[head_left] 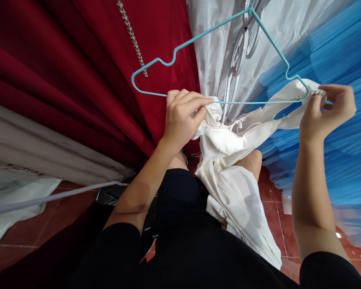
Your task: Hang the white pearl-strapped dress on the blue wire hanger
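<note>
A white dress with pearl-like beads along its neckline hangs below a light-blue hanger. My left hand is closed at the hanger's lower bar, with the dress's left side in its fingers. At the hanger's right end, my right hand pinches the beaded edge of the dress's strap, which loops over that corner. The dress's skirt drapes down over my lap and right thigh. My left palm is hidden, so its exact hold on bar and cloth cannot be made out.
Dark red fabric hangs at the left, with a beaded chain in front. White cloth and a white scrolled metal frame stand ahead. Blue tulle fills the right. Red tiles cover the floor.
</note>
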Available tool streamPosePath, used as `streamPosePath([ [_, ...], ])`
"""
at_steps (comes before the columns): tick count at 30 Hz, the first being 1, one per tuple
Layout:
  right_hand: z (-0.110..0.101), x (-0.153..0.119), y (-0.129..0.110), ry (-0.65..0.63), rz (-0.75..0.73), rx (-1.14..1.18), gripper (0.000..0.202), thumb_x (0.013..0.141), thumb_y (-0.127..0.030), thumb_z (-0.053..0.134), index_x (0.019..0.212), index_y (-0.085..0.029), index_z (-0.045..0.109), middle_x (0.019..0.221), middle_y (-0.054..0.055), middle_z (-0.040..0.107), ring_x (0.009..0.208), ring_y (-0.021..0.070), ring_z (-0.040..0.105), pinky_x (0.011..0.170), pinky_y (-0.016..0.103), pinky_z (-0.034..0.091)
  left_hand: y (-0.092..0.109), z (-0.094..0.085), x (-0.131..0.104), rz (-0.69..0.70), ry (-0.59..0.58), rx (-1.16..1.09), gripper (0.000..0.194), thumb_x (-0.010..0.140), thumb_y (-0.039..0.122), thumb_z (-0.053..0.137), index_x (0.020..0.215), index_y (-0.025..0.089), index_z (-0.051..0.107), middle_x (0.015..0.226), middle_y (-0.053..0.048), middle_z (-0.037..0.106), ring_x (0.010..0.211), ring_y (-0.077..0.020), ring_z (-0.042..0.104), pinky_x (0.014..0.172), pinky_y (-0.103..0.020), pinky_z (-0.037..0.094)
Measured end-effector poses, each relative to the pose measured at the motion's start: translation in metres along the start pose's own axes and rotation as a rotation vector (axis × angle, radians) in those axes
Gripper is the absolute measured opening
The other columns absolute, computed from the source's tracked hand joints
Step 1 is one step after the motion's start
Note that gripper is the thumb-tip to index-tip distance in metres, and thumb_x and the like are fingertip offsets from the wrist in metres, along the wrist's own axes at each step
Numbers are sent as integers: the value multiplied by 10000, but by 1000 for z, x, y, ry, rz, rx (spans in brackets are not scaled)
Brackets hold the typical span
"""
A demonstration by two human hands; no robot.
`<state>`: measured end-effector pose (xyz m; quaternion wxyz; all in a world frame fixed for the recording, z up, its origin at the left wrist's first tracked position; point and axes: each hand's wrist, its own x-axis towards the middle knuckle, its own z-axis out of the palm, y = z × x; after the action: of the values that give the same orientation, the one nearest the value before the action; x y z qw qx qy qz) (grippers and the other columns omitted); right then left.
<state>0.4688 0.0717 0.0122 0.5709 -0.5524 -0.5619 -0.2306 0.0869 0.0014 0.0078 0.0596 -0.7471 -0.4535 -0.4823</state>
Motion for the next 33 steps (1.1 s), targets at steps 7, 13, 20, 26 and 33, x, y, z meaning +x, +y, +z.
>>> streamPosePath([
  [7,-22,-55,-39,46,-477,203,178,790,-206,615,938,-227,711,961,87,637,941,228,653,828,418,558,-2,10,2,-7,8,-6,233,975,142,602,1052,275,777,1045,9,765,961,-210,667,1089,-497,430],
  [13,-2,-56,-103,-362,-397,303,321,983,-238,491,1259,-307,639,1138,58,689,1089,226,638,1040,505,475,11,12,0,28,6,-26,227,1016,159,548,1078,252,745,1080,-4,781,1017,-205,699,1087,-478,467],
  [20,15,-62,-99,-264,-423,305,252,959,-225,506,1124,-279,689,970,30,701,900,206,623,905,458,442,-19,-12,-46,198,214,-39,184,1004,257,572,1033,264,754,1092,-29,771,1088,-230,726,986,-428,582],
  [26,6,-59,-98,-301,-366,225,244,903,-257,528,1049,-272,724,949,35,715,890,216,647,942,459,447,-59,-49,-59,-251,362,-82,252,887,104,591,1027,247,744,844,25,708,694,-113,619,602,-276,478],
  [33,7,-62,-108,-245,-366,298,221,904,-236,548,1024,-264,731,900,18,714,832,193,634,906,429,439,-77,-71,49,-24,593,-30,338,636,-107,557,808,145,701,703,117,675,471,22,415,416,-193,218],
])
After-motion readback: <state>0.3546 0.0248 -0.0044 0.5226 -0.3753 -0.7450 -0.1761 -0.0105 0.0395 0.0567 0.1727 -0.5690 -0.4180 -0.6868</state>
